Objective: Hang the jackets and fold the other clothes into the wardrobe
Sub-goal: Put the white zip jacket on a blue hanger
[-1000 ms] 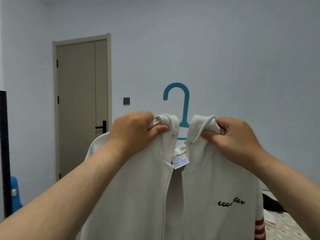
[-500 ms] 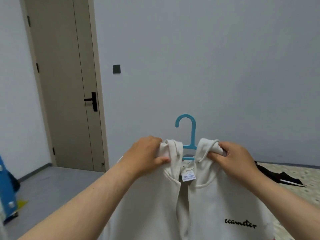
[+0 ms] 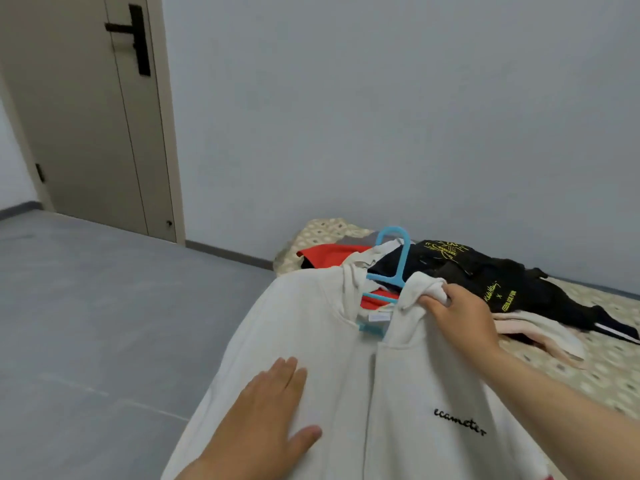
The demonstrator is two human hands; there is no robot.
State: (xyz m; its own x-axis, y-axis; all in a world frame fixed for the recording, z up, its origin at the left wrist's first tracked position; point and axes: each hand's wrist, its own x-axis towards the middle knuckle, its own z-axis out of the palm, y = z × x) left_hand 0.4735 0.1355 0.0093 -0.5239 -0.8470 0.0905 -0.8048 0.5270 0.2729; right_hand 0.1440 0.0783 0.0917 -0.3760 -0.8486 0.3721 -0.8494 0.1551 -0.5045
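Observation:
A white zip jacket (image 3: 408, 382) with black script on its chest hangs on a blue plastic hanger (image 3: 398, 265), whose hook sticks up above the collar. My right hand (image 3: 460, 313) grips the right side of the collar near the hanger. My left hand (image 3: 270, 407) lies flat with straight fingers on the jacket's left front. Behind the jacket, on the bed, lie a black garment with yellow print (image 3: 491, 282), a red garment (image 3: 332, 252) and a pale pink one (image 3: 540, 330).
The bed with a patterned cover (image 3: 609, 372) fills the right side against the grey wall. A closed beige door (image 3: 86, 116) with a black handle stands at the upper left. Grey floor (image 3: 86, 323) spreads to the left.
My view has tilted down, bringing the bed and clothes into sight. My left hand has let go of the collar and now lies flat on the jacket's front. My right hand still grips the collar.

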